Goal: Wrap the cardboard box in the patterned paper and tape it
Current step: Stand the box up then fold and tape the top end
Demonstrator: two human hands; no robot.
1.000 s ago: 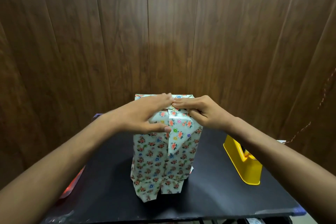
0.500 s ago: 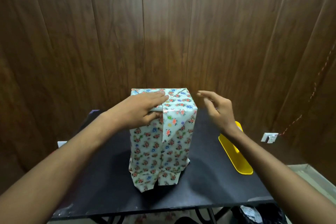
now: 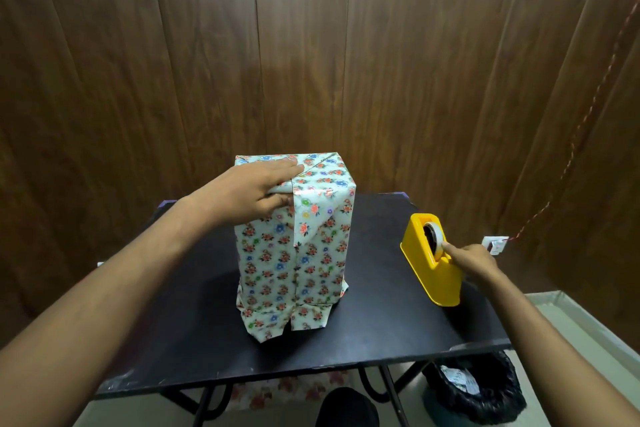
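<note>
The cardboard box stands upright on the black table [image 3: 381, 329], fully covered in floral patterned paper [image 3: 294, 263]. Its top flaps are folded over and a triangular flap hangs down the front face. My left hand [image 3: 256, 191] lies over the box's top front edge. Its fingers press flat on the top folds and its thumb rests against the front. My right hand [image 3: 476, 262] is at the yellow tape dispenser [image 3: 434, 270] on the right. Its curled fingertips pinch the tape [image 3: 435, 236] at the near side of the roll.
Loose paper ends splay out at the box's foot near the table's front. A black bin with a bag [image 3: 481, 388] stands on the floor under the table's right corner. A wood-panel wall rises close behind. A red cord [image 3: 568, 156] runs to a small white wall fitting [image 3: 495, 243].
My right hand left the box top and went right and down to the tape dispenser. My left hand stayed pressing the folds. The view tilted down and right.
</note>
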